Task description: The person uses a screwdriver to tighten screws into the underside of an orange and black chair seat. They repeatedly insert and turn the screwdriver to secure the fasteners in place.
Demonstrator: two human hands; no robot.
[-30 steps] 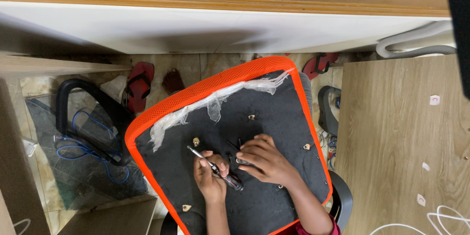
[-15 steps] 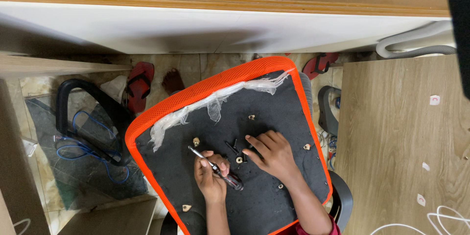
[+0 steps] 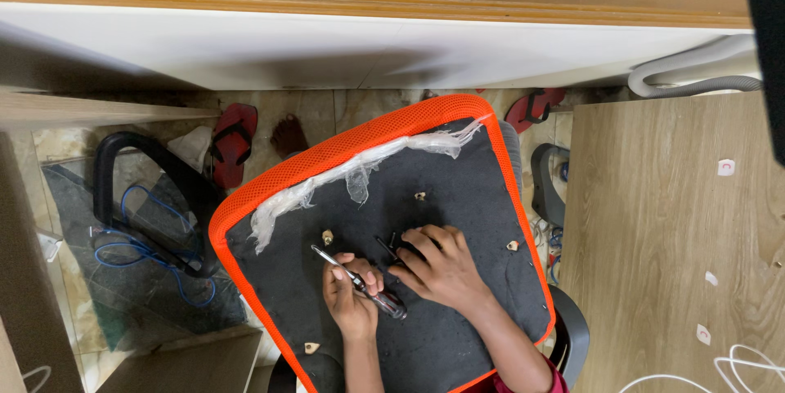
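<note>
Your screwdriver (image 3: 357, 281) lies slantwise in your left hand (image 3: 352, 299), the fingers curled around its dark handle and the metal shaft pointing up and left toward a small pale fitting (image 3: 327, 237) on the underside of the upturned chair seat (image 3: 458, 197), though the tip does not yet reach it. Your right hand (image 3: 441, 266) rests just beside the left, fingers spread flat over a small black part (image 3: 386, 246) near the middle of the seat (whether it grips that part or only steadies it, you cannot tell from here). Judging by how things lie, the work on the seat looks only partly done: several pale fittings sit scattered across the dark fabric, one to the right (image 3: 512, 245), one higher up (image 3: 419, 195) and one near the lower left edge (image 3: 311, 348), and none of them carries any hardware yet, while a torn strip of clear plastic wrap (image 3: 360, 168) hangs along the orange mesh rim (image 3: 270, 197). Farther out, a black armrest (image 3: 131, 197) and a tangle of blue cable (image 3: 139, 246) lie on the floor to your left, red sandals (image 3: 231, 143) sit under the white ledge, and a wooden worktop (image 3: 670, 238) stands to your right.
</note>
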